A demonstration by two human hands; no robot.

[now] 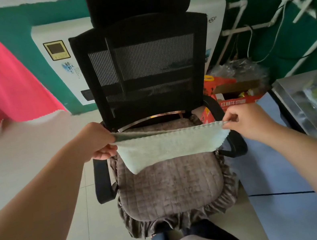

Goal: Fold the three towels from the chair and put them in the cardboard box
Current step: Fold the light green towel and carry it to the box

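Towel: a pale green towel (170, 146) hangs doubled over, stretched level in the air above the far half of the chair seat (172, 189).
Left hand (99, 142): pinches the towel's left end.
Right hand (244, 120): pinches the right end.
Cardboard box (231, 94): far right, behind the chair.

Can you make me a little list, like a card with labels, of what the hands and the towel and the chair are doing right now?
towel: pale green towel, stretched out flat in the air above the seat
left hand: left hand pinches the towel's left end
right hand: right hand pinches the towel's right end
chair: black mesh chair with a brown seat cushion
other towels: none visible on the seat
box: red printed cardboard box behind the chair, on the right
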